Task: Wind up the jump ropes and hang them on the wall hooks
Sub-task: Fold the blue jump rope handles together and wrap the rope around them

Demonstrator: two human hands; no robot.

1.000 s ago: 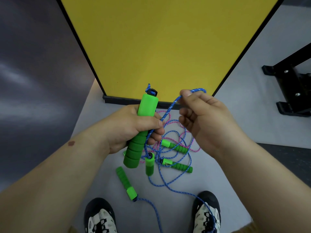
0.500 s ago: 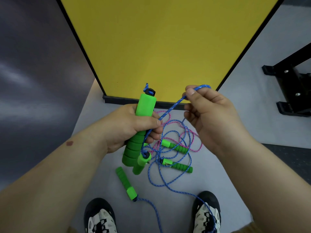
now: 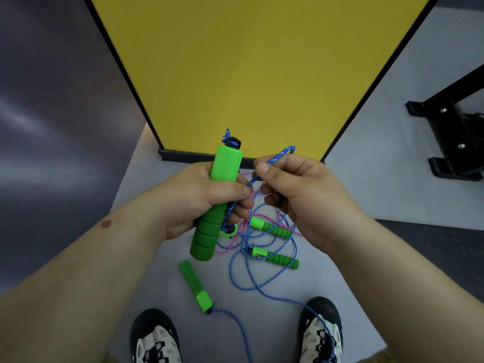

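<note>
The left hand (image 3: 199, 197) grips a green handle (image 3: 217, 200) upright; the right hand (image 3: 301, 195) pinches the blue rope (image 3: 277, 155) beside it, above more ropes on the floor (image 3: 146, 263)

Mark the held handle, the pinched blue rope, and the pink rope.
held handle (image 3: 225, 166), head view, smooth upper section.
blue rope (image 3: 277, 156), head view, loop above right thumb.
pink rope (image 3: 295, 232), head view, strand on floor.
</note>
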